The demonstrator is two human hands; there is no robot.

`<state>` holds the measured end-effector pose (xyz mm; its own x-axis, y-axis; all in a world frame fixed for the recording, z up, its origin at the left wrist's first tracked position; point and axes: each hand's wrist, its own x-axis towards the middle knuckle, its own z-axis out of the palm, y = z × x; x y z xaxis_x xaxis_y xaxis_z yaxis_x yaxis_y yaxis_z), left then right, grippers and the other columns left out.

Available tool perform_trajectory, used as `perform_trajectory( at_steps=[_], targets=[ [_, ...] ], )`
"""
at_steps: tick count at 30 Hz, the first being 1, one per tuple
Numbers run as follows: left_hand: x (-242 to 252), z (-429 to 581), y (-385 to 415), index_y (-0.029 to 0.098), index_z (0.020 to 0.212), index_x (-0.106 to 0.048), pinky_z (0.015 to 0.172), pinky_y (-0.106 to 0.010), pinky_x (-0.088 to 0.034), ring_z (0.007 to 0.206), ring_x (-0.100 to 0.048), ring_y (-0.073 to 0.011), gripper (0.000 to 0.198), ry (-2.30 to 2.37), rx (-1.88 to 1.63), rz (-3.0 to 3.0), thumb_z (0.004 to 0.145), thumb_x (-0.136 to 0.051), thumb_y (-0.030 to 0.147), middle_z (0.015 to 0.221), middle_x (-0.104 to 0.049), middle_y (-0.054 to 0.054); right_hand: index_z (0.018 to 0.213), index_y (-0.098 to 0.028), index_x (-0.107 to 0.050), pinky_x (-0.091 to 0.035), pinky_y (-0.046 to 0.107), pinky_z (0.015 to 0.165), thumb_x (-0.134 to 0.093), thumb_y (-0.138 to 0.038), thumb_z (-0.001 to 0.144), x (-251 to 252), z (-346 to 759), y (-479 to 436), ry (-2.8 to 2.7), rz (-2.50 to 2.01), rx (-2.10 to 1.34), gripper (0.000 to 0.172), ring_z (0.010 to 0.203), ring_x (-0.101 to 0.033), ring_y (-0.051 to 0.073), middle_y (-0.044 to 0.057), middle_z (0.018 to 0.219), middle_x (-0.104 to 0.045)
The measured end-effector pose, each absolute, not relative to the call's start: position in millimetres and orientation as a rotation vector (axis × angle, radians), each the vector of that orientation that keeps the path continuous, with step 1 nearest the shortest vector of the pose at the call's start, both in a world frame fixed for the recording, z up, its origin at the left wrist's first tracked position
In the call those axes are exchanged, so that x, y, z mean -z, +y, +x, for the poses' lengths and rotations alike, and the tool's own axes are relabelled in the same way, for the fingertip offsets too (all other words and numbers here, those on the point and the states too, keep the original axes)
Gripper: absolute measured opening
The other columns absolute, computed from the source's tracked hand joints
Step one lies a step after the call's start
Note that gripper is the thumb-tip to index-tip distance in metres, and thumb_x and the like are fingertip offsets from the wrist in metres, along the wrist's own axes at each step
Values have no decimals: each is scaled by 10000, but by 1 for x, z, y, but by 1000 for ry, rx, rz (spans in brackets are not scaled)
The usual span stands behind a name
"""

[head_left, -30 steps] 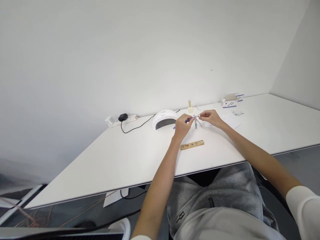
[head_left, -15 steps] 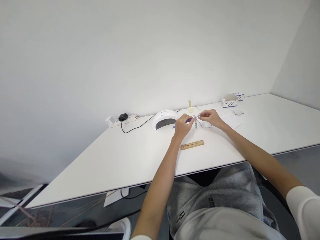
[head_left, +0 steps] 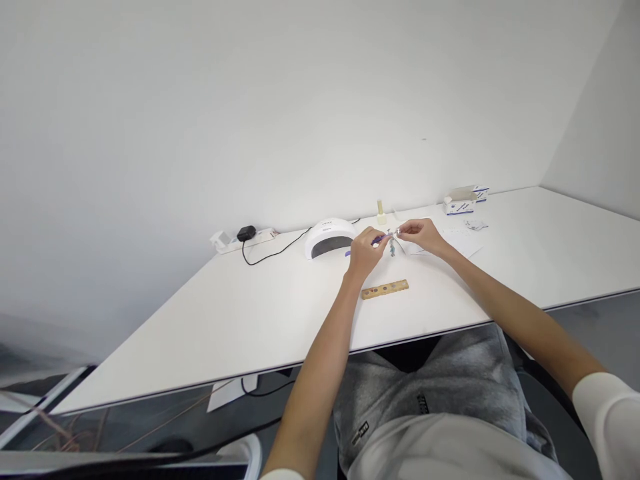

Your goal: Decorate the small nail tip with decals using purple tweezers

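Note:
My left hand (head_left: 367, 253) is closed round a thin purple tool (head_left: 381, 238) whose tip points right. My right hand (head_left: 421, 235) pinches something small and silvery (head_left: 397, 233) just at that tip; I cannot make out what it is. A small blue-green bottle (head_left: 392, 249) stands on the white table (head_left: 250, 313) between and just below the two hands. A wooden strip with several coloured dots (head_left: 385, 289) lies on the table in front of my hands.
A white domed nail lamp (head_left: 329, 239) sits behind my left hand, its black cable running to a power strip (head_left: 243, 240) by the wall. A small cream bottle (head_left: 381, 213), white-blue boxes (head_left: 464, 201) and paper sheets (head_left: 463, 242) lie at the back right.

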<state>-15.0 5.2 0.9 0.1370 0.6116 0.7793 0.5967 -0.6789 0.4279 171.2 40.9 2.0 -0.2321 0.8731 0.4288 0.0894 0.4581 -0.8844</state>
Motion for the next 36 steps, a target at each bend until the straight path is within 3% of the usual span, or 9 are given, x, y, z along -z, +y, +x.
perform_trajectory(
  at_steps=[36],
  targets=[
    [0, -15, 6, 196, 702, -611, 652, -272, -416, 686, -553, -147, 273, 1297, -1609, 2381, 885, -540, 385, 715, -604, -44, 734, -169, -700, -538, 360, 805, -795, -416, 574, -4, 170, 37, -1616, -843, -966, 309, 775, -659, 195, 58, 788, -710]
  ],
)
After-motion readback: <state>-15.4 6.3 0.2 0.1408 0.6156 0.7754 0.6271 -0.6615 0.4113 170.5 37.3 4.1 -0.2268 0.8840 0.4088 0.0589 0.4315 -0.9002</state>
